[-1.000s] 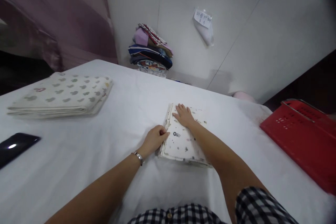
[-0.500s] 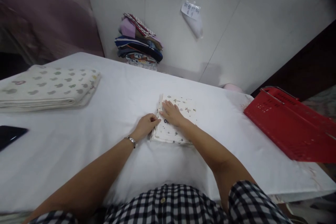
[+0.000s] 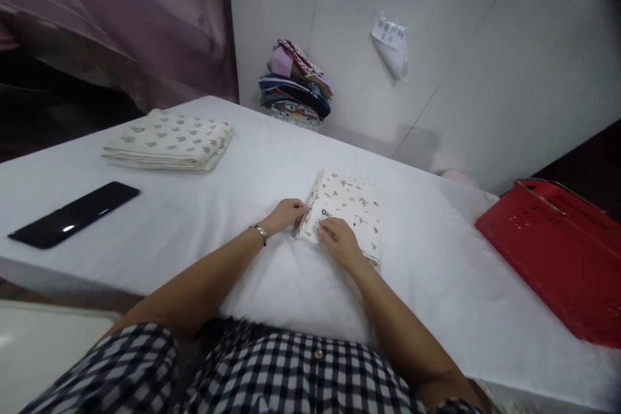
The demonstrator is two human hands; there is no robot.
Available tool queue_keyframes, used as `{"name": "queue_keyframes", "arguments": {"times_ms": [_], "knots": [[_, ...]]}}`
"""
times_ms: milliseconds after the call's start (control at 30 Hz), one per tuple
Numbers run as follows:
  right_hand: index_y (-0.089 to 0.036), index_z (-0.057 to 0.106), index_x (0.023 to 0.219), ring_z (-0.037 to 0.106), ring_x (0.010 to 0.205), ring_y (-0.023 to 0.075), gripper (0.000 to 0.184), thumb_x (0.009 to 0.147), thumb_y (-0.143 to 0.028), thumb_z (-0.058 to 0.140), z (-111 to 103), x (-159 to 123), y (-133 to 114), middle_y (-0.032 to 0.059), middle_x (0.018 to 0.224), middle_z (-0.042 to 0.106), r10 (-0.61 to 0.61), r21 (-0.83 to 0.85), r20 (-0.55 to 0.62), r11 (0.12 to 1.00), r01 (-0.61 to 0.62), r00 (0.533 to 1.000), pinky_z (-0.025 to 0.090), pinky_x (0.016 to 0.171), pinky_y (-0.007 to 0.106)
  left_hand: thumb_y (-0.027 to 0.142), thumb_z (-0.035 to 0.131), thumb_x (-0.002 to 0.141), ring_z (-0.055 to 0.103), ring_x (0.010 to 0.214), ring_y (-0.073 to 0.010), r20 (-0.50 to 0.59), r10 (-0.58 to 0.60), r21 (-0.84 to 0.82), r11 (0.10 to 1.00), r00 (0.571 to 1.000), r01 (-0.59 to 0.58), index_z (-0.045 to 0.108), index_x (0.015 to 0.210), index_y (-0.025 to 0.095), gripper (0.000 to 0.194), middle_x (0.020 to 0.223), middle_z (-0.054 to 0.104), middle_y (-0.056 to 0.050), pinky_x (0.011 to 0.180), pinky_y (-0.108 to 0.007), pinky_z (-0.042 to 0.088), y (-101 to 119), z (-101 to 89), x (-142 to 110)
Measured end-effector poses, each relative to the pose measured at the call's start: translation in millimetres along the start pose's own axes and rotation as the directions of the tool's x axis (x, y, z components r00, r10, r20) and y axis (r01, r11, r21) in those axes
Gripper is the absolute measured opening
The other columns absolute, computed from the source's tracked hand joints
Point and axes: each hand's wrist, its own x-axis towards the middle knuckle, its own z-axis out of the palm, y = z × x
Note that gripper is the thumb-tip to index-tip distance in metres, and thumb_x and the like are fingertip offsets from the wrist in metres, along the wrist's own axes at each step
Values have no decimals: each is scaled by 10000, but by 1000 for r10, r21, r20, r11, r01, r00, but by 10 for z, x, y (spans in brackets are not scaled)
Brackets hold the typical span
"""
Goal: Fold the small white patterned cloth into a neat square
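A small folded white cloth with little dark prints [image 3: 348, 204] lies on the white table [image 3: 204, 220] in front of me. My left hand [image 3: 287, 214], with a bracelet at the wrist, is closed in a pinch on the cloth's left edge. My right hand [image 3: 338, 240] rests on the near end of the cloth, fingers curled down onto it.
A larger folded patterned cloth [image 3: 169, 140] lies at the far left. A black phone [image 3: 72, 214] sits near the left edge. A red plastic basket [image 3: 557, 249] stands at the right. A pile of coloured fabrics [image 3: 295, 87] leans against the back wall, below a taped note [image 3: 389, 33].
My right hand has slid back from the far part of the cloth to its near end. My left hand keeps its pinch on the left edge. The camera view has shifted.
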Motion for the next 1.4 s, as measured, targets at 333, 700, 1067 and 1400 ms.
{"name": "queue_keyframes", "arguments": {"times_ms": [333, 700, 1067, 1400], "knots": [[-218, 640, 1019, 537, 966, 203, 294, 897, -388, 433, 64, -10, -129, 56, 993, 625, 6, -58, 22, 998, -5, 1000, 397, 870, 319, 349, 631, 669, 456, 497, -90, 24, 60, -87, 995, 998, -58, 612, 666, 170, 180, 538, 550, 24, 490, -220, 343, -128, -12, -433], [-229, 648, 912, 537, 887, 179, 262, 921, -345, 413, 137, -25, -118, 39, 892, 617, -27, 12, -40, 1000, 27, 999, 416, 796, 299, 338, 652, 643, 536, 631, -112, 50, 128, -78, 989, 991, -124, 603, 707, 162, 194, 666, 602, 9, 603, -236, 418, -199, -21, -445], [-221, 637, 881, 532, 837, 168, 227, 916, -274, 419, 207, -124, -119, 36, 843, 616, -26, 200, -230, 977, 73, 973, 417, 766, 299, 351, 649, 631, 488, 587, -105, 59, 95, 24, 995, 994, -97, 593, 687, 162, 204, 618, 556, 27, 541, -222, 366, -93, -3, -526], [-191, 639, 877, 509, 805, 186, 228, 918, -273, 430, 259, -78, -148, 60, 841, 614, -192, -79, -165, 980, 181, 967, 401, 739, 317, 257, 578, 610, 446, 562, -101, -12, 7, 73, 997, 1000, -6, 555, 590, 156, 105, 561, 516, 36, 514, -212, 329, -140, -6, -443]]}}
